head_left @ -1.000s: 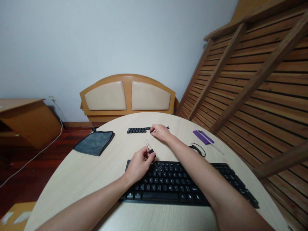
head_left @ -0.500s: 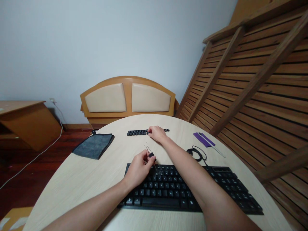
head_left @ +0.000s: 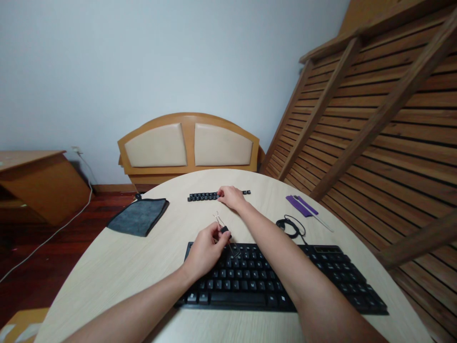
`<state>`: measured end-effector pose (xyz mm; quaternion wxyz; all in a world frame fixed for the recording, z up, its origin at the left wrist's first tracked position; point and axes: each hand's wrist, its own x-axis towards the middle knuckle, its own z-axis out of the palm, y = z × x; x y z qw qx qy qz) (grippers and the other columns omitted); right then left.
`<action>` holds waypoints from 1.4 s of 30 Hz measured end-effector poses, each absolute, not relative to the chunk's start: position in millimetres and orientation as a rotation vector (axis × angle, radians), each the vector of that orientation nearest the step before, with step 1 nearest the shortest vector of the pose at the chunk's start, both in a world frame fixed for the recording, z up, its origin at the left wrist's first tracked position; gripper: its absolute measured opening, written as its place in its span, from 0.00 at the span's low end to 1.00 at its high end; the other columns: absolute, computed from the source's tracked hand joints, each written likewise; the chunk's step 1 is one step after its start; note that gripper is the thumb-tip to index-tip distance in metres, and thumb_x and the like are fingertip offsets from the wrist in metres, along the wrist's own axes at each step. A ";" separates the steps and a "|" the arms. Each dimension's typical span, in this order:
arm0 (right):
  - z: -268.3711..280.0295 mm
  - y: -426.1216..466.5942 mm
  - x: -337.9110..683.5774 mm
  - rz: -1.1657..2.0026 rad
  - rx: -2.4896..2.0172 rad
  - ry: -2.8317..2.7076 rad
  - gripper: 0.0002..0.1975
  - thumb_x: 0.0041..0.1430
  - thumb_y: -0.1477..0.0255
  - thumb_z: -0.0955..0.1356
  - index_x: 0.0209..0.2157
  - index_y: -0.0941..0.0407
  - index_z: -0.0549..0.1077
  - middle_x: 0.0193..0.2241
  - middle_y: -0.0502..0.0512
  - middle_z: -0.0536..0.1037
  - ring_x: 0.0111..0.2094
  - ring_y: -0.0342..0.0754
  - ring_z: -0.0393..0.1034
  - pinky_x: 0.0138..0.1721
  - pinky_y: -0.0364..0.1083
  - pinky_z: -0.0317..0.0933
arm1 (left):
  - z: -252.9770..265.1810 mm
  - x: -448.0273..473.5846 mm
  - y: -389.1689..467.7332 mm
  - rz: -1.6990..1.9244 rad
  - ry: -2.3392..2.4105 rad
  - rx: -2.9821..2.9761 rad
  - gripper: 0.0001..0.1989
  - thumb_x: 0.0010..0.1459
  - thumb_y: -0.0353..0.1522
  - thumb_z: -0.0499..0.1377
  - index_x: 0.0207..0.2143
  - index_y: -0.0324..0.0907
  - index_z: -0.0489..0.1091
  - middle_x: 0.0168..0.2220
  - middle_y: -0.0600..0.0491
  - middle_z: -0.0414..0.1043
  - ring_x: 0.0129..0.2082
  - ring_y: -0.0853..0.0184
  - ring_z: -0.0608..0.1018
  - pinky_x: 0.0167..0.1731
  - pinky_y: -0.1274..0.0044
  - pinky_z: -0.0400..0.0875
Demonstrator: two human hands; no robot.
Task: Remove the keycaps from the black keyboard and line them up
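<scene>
My left hand (head_left: 204,247) is closed around a wire keycap puller (head_left: 225,230) with a black grip, held above the upper left part of the black keyboard (head_left: 238,299). One pair of its wire ends points away from me, the other down towards the keys. Farther off, my right hand (head_left: 231,196) has its thumb and fingers pinched on a small black keycap at the right end of the front row of loose keycaps (head_left: 203,196). My fingers mostly cover that cap. My right forearm passes over the keyboard and hides some keys.
A folded grey cloth (head_left: 140,217) lies at the table's left edge. To the right are a coiled black cable (head_left: 293,228) and a purple cloth strip (head_left: 299,206) with a thin brush-like tool (head_left: 321,221). A slatted wooden frame (head_left: 374,143) leans beyond the round table (head_left: 117,276).
My right fingertips have shifted very slightly at the end of the keycap row. My left hand keeps its hold on the keycap puller. The view has moved a little.
</scene>
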<state>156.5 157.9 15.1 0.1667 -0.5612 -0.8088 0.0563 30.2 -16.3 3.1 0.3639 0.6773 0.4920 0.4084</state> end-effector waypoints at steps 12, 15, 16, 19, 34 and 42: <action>29.3 124.5 182.9 0.181 -1.502 -2.399 0.17 0.53 0.72 0.72 0.46 0.52 0.74 0.42 0.51 0.80 0.45 0.49 0.72 0.43 0.43 0.61 | 8.7 30.0 -18.4 1.061 1.162 1.721 0.14 0.62 0.41 0.55 0.29 0.40 0.66 0.26 0.55 0.69 0.27 0.67 0.71 0.28 0.77 0.63; 36.0 96.1 202.5 0.210 -1.452 -2.449 0.14 0.54 0.70 0.71 0.44 0.53 0.75 0.42 0.53 0.80 0.45 0.50 0.73 0.43 0.43 0.61 | 10.4 30.3 -18.3 1.070 1.139 1.728 0.14 0.61 0.41 0.55 0.29 0.40 0.66 0.26 0.55 0.69 0.28 0.67 0.72 0.30 0.77 0.64; 37.6 84.9 209.9 0.220 -1.437 -2.461 0.13 0.55 0.68 0.71 0.43 0.53 0.76 0.42 0.54 0.80 0.44 0.50 0.73 0.43 0.43 0.61 | 10.4 30.3 -18.0 1.075 1.129 1.728 0.14 0.61 0.41 0.55 0.29 0.40 0.67 0.26 0.55 0.70 0.28 0.67 0.72 0.30 0.77 0.64; 41.0 49.0 232.6 0.275 -1.401 -2.486 0.12 0.60 0.64 0.67 0.40 0.54 0.77 0.38 0.55 0.81 0.38 0.49 0.74 0.38 0.43 0.62 | 9.4 30.2 -17.2 1.068 1.104 1.735 0.14 0.61 0.41 0.56 0.30 0.39 0.68 0.26 0.54 0.71 0.28 0.66 0.73 0.31 0.76 0.65; 34.8 -11.7 258.0 0.766 -0.882 -2.602 0.20 0.57 0.61 0.70 0.48 0.56 0.69 0.45 0.58 0.73 0.48 0.51 0.66 0.51 0.49 0.60 | 26.3 31.7 -22.7 1.024 1.095 1.821 0.11 0.61 0.40 0.56 0.32 0.41 0.68 0.28 0.54 0.74 0.30 0.65 0.77 0.31 0.76 0.68; 31.2 -16.8 246.3 0.671 -0.874 -2.509 0.18 0.56 0.61 0.71 0.45 0.54 0.71 0.45 0.57 0.75 0.48 0.51 0.67 0.52 0.50 0.60 | 24.6 30.6 -30.6 1.004 1.151 1.882 0.11 0.63 0.39 0.54 0.33 0.42 0.68 0.28 0.53 0.74 0.29 0.63 0.78 0.30 0.76 0.67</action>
